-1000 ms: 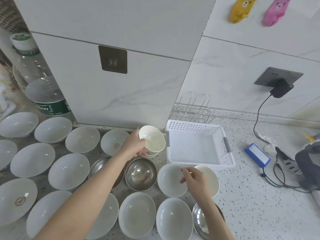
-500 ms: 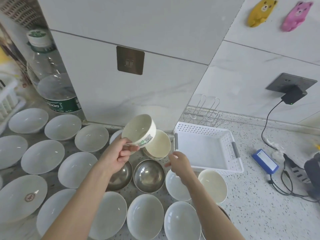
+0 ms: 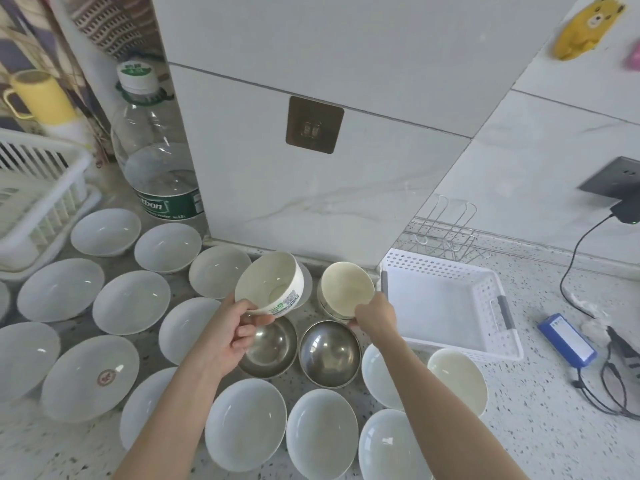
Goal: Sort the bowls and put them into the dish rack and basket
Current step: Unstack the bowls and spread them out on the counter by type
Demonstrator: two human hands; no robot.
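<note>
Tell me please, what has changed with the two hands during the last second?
The left hand lifted the labelled cream bowl off the stack. The right hand left the white bowls and took the stack's top bowl. Basket and steel bowls unchanged.

Large clear water bottle point(image 3: 157, 161), yellow mug point(image 3: 41, 95), blue power bank point(image 3: 568, 339), black cables point(image 3: 613, 382) on counter.

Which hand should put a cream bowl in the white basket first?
The right hand, probably. It holds the cream bowl just beside the white basket. The left hand holds the labelled bowl farther from it, above the steel bowls.
</note>
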